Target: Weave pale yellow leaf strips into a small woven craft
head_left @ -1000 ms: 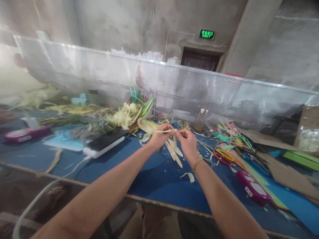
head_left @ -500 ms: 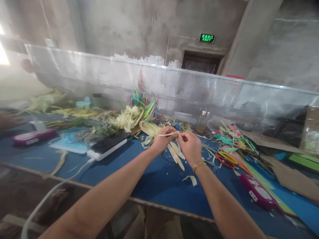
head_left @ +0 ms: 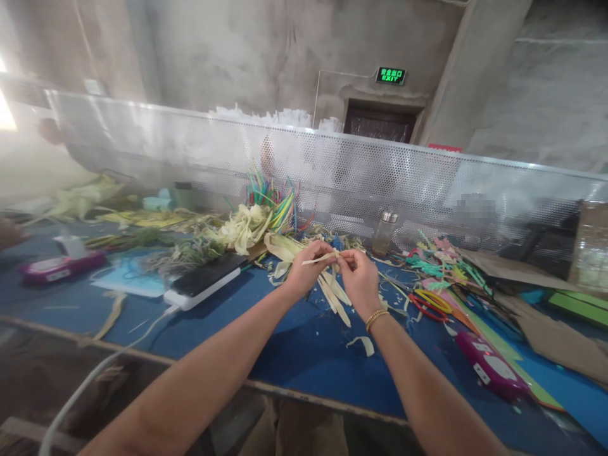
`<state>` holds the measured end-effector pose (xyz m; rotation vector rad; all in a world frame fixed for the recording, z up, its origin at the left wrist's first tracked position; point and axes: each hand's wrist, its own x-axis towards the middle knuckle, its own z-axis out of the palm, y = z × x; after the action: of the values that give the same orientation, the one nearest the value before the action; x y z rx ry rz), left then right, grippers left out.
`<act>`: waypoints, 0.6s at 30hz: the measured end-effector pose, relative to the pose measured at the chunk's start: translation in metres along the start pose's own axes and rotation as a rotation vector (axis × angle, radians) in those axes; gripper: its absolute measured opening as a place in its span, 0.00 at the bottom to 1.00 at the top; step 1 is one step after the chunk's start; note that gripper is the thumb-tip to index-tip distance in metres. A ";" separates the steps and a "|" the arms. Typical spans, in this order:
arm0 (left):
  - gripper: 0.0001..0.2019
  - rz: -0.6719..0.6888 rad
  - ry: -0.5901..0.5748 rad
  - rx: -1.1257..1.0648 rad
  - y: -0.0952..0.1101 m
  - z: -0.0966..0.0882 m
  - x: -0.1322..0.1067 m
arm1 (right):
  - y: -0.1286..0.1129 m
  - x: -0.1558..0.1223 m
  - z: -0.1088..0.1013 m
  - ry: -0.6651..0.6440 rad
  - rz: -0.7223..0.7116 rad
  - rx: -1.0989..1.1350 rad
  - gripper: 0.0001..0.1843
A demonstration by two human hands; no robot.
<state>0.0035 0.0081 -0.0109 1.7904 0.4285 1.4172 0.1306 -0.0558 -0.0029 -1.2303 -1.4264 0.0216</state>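
- Above the counter (head_left: 294, 345), the left hand (head_left: 304, 272) and right hand (head_left: 360, 280) each have a tight grip on one thin strip (head_left: 319, 259).
- Pulled too hard, the strip may tear or slip.

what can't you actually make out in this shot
Head view: where the pale yellow leaf strips meet, hidden inside the pinch of the left hand and right hand.
Head view: a stretch of the perforated metal screen, blurred by a smeared grey patch.
Head view: the label on the pink plastic device, too small to read.
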 end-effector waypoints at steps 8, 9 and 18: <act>0.12 -0.062 -0.002 -0.030 -0.005 -0.003 0.004 | 0.001 0.003 -0.003 0.010 -0.029 -0.021 0.12; 0.12 -0.098 0.022 -0.072 -0.005 -0.003 0.005 | 0.002 0.004 -0.004 0.013 -0.059 -0.056 0.14; 0.15 -0.277 -0.033 -0.231 -0.008 -0.001 -0.001 | 0.002 0.005 -0.006 -0.015 -0.007 -0.074 0.07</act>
<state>0.0043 0.0125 -0.0173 1.5033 0.4558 1.1905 0.1376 -0.0557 0.0016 -1.2879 -1.4550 -0.0271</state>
